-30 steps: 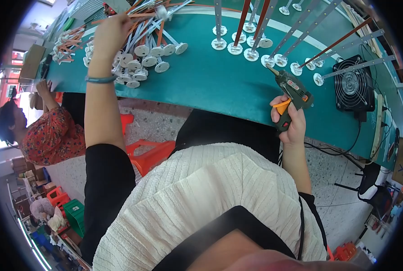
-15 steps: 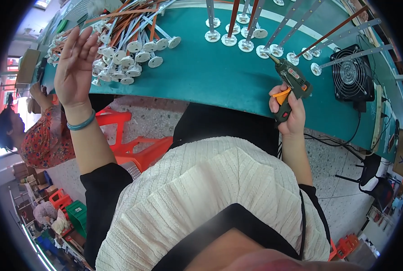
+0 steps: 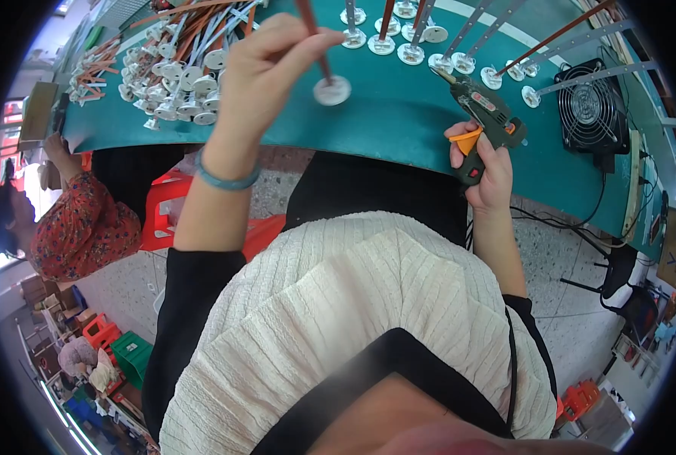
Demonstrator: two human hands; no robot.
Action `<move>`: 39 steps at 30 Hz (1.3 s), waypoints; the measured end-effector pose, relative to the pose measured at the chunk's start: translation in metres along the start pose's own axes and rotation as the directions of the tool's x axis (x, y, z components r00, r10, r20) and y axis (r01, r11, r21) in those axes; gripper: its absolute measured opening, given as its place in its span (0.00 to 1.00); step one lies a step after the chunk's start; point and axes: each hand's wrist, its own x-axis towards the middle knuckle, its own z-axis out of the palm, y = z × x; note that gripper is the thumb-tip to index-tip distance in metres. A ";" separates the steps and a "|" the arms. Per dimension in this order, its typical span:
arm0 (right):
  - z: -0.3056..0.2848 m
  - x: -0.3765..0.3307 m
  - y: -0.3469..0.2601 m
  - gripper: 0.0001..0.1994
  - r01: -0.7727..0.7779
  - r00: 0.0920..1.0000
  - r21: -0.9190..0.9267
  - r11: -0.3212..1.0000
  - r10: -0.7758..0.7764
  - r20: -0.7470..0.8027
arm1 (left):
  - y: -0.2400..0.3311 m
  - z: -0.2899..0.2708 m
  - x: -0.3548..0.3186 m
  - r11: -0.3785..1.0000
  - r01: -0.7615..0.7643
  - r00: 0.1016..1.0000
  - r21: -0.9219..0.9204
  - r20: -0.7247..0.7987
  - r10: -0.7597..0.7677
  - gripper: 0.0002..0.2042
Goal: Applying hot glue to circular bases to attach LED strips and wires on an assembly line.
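Observation:
My left hand pinches the upper part of a brown strip with a round white base, which hangs low over the green table and is smeared by motion. My right hand wraps round the handle of a dark green hot glue gun with an orange trigger; its nozzle points up and left, close to the standing strips. Several grey and brown strips stand on round white bases along the far middle and right of the table. At the far left lies a heap of similar strips with white bases.
A black fan stands at the right end of the green table, with cables hanging off the edge. To the left a co-worker in a red patterned top sits by the table. A red stool is below the table edge.
My left hand has gone from open over the heap to the right, and now holds a brown strip with a white base. The glue gun in my right hand has shifted slightly left.

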 end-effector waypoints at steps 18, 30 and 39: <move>0.020 -0.005 0.001 0.10 0.026 0.999 -0.765 0.644 -0.052 -0.010 | -0.043 0.075 0.006 0.944 -0.216 0.967 0.249 0.189 0.171 0.08; 0.032 -0.001 -0.003 0.11 0.030 0.997 -0.870 0.492 -0.071 -0.006 | -0.041 0.076 0.005 0.944 -0.235 0.964 0.230 0.181 0.195 0.08; 0.028 -0.003 -0.002 0.13 0.036 0.997 -0.884 0.466 -0.071 0.003 | -0.038 0.077 0.004 0.948 -0.187 0.968 0.259 0.211 0.133 0.09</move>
